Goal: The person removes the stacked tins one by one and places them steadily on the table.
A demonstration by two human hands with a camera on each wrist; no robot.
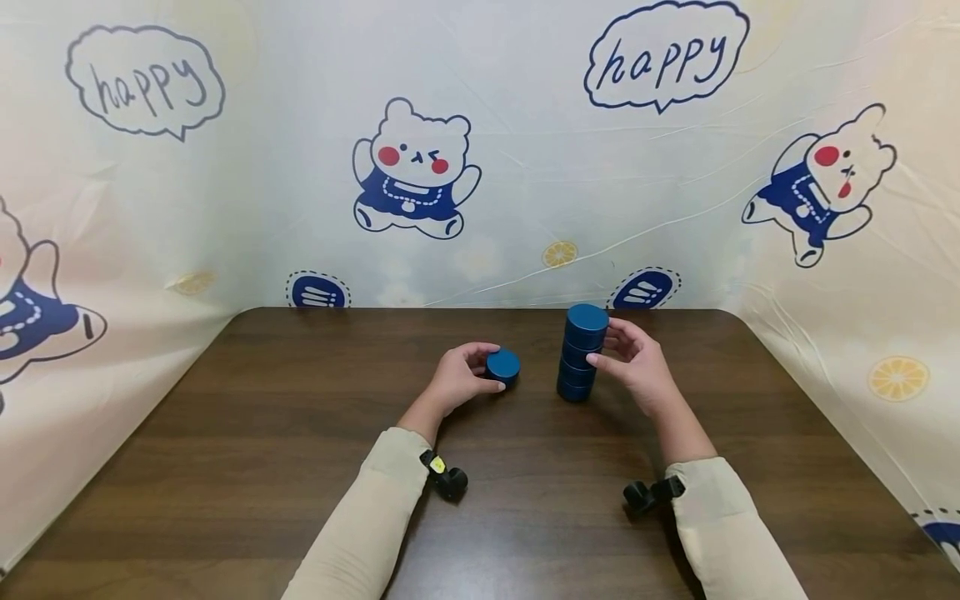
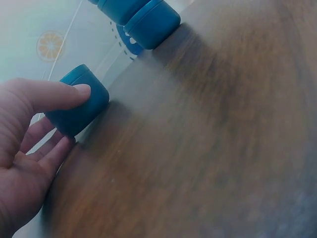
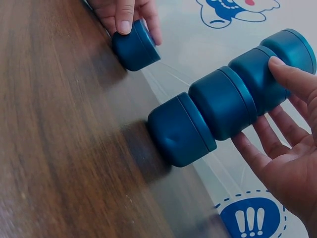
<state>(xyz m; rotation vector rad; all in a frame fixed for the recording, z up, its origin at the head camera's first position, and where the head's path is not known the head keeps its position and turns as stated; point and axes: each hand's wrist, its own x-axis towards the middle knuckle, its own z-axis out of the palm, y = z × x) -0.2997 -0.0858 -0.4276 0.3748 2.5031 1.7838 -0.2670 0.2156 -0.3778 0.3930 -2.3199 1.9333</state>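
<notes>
Blue jars: a stack of four (image 1: pixel 576 357), and a single jar (image 1: pixel 503 364) near it

Our left hand (image 1: pixel 461 379) pinches the single jar by its sides at the table (image 1: pixel 255 467), left of the stack, while our right hand (image 1: pixel 641 367) curls round the stack's upper part, thumb against the second jar from the top (image 3: pixel 250 72); the jars look slightly staggered, so we judge it best to press lightly and evenly there, and keep the single jar level

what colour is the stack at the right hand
All blue; the stack shows best in the right wrist view.
</notes>
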